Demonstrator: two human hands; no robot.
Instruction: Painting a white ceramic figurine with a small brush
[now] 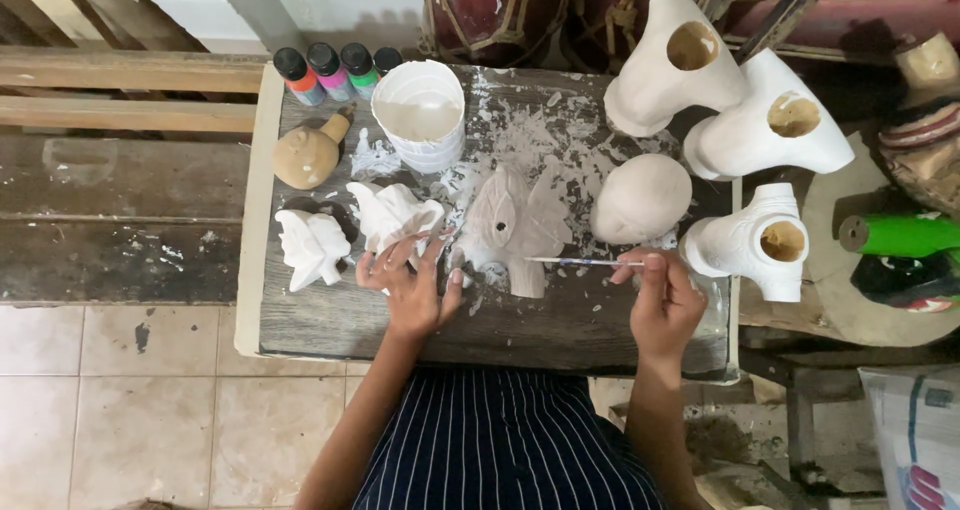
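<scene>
Right hand (pixel 664 295) pinches a thin brush (pixel 585 262), bristles meeting a pale, matte carved bird figure (pixel 517 225) lying mid-board on the rough, paint-crusted wooden board (pixel 300 320). Left hand (pixel 410 280), fingers spread and holding nothing, rests flat just beside the figure. White ribbed cup (pixel 420 115) stands behind.

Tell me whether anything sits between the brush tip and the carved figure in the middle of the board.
Nothing visible does. The right hand holds the thin brush level, its tip at the carved figure with only bare board beneath it. The left hand rests on the figure's other side.
</scene>
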